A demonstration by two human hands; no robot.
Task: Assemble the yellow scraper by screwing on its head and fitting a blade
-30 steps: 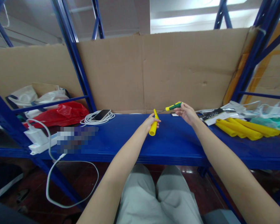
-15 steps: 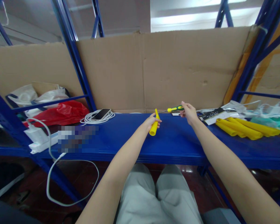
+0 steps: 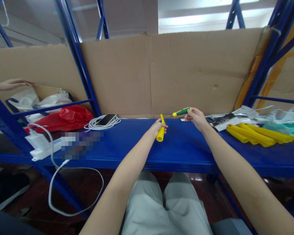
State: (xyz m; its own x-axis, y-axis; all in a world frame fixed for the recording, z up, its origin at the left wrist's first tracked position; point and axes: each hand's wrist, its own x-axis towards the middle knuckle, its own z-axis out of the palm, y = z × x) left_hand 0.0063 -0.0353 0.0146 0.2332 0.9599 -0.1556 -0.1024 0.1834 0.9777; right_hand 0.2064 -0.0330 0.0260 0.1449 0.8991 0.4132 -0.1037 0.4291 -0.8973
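Observation:
My left hand (image 3: 155,127) grips a yellow tapered tube (image 3: 161,132), held upright and slightly tilted above the blue shelf (image 3: 186,150). My right hand (image 3: 197,117) holds a screwdriver with a green and yellow handle (image 3: 182,112). Its thin metal shaft points left toward the top of the yellow tube, with the tip close to it. Both hands hover over the middle of the shelf.
Several more yellow tubes (image 3: 257,135) lie at the right beside a black card (image 3: 222,120) and white chargers (image 3: 287,115). A phone on coiled white cable (image 3: 105,121), a red bag (image 3: 63,119) and a white power strip (image 3: 39,145) sit at the left. Another person's hand (image 3: 11,84) shows at far left.
The screwdriver handle dipped, then rose again slightly, its tip staying near the tube's top. Another person's hand has come into view at the far left.

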